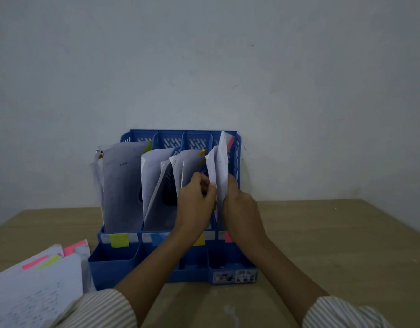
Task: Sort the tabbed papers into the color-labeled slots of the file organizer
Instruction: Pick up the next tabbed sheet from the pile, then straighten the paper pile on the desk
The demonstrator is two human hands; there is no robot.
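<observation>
Blue organizer (114, 268) on the table (334, 245); both hands, left (196, 200) and right (239, 207), pinch a pink-tabbed paper (222, 162) in the rightmost slot.

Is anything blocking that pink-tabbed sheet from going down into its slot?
Nothing visible. The pink-tabbed sheet already stands in the rightmost slot above the pink label, held between the left hand and right hand.

We find bare table (334, 233) right of the organizer (114, 268); a paper stack (33, 287) crowds its left.
</observation>
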